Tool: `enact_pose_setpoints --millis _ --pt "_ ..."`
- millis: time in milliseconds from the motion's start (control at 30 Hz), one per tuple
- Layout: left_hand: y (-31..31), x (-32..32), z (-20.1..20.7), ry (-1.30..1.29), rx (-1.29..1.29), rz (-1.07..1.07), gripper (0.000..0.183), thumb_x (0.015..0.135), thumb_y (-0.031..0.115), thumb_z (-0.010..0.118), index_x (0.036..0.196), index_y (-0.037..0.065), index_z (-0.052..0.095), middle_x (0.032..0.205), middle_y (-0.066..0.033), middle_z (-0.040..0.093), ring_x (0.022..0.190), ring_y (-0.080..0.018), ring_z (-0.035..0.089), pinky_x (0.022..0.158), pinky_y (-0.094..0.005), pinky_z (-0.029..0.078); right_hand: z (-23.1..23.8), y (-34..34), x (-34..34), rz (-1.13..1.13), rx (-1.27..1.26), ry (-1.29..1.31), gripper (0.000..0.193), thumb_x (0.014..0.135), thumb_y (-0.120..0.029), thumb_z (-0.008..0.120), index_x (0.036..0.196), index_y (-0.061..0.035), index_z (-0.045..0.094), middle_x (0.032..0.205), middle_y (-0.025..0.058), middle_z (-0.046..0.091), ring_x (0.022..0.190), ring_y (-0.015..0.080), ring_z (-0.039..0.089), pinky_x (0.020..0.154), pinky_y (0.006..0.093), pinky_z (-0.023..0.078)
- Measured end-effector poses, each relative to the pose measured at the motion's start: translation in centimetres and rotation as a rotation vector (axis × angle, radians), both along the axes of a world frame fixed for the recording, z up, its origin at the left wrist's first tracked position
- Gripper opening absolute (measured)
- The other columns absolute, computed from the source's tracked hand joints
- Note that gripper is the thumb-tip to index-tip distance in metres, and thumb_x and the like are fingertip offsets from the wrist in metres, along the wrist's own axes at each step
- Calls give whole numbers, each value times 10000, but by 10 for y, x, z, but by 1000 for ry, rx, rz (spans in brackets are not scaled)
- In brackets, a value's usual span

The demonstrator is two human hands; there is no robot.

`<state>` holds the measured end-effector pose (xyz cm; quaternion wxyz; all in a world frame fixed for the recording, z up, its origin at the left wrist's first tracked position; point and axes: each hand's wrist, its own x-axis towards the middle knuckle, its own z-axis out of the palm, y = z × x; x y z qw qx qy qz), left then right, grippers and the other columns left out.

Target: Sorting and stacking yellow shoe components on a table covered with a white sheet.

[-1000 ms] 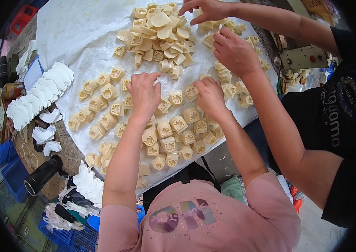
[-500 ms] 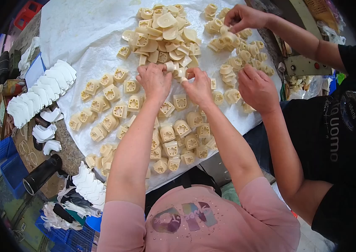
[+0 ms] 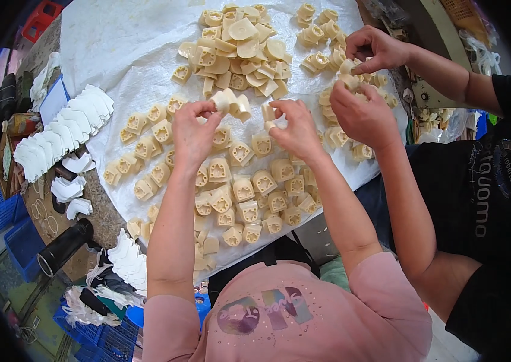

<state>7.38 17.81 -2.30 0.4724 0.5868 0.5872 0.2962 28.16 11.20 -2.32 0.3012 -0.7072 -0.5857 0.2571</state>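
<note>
Cream plastic piece (image 3: 226,99) pinched in my left hand (image 3: 194,134) fingers, a smaller piece (image 3: 270,125) gripped in my right hand (image 3: 294,131), both above the worktop's middle. I judge I'm pairing them; next calls for aligning.

A cream plastic piece (image 3: 226,99), flat-sided and blocky, was pinched in the left hand (image 3: 192,134) just above frame centre. A smaller cream piece (image 3: 269,123) (partly hidden by fingertips) sat in the right hand (image 3: 294,130), just beside it.
</note>
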Motion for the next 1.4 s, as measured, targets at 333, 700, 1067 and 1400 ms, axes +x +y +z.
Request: enact_pose_setpoints --millis 333,700,1067,1400 --pt "-26 -18 9 -387 -244 275 215 787 72 698 963 -44 655 837 -43 626 767 -102 557 706 -240 451 -18 22 -47 476 -188 -627 323 696 -42 608 1002 -134 654 910 63 610 987 241 508 882 415 331" --pt "-46 -40 9 -549 -286 339 201 798 53 698 971 -34 644 850 -30 624 776 -88 557 718 -225 446 -3 12 -33 180 -33 -2 321 762 -7 578 1076 -56 623 888 89 661 957 265 558 860 376 423" --pt "-61 -24 16 -593 -359 319 203 807 20 680 988 -56 634 865 -46 632 761 -89 562 712 -223 453 21 -11 -59 245 187 14 254 739 -17 636 991 -42 620 932 81 591 913 279 530 807 381 428" --pt "-60 -26 13 -387 -285 258 163 796 37 667 937 -42 650 826 -37 626 721 -83 537 669 -226 434 -4 4 4 38 -196 -247 300 755 10 505 1031 -37 613 1012 130 564 1022 294 484 876 433 365"
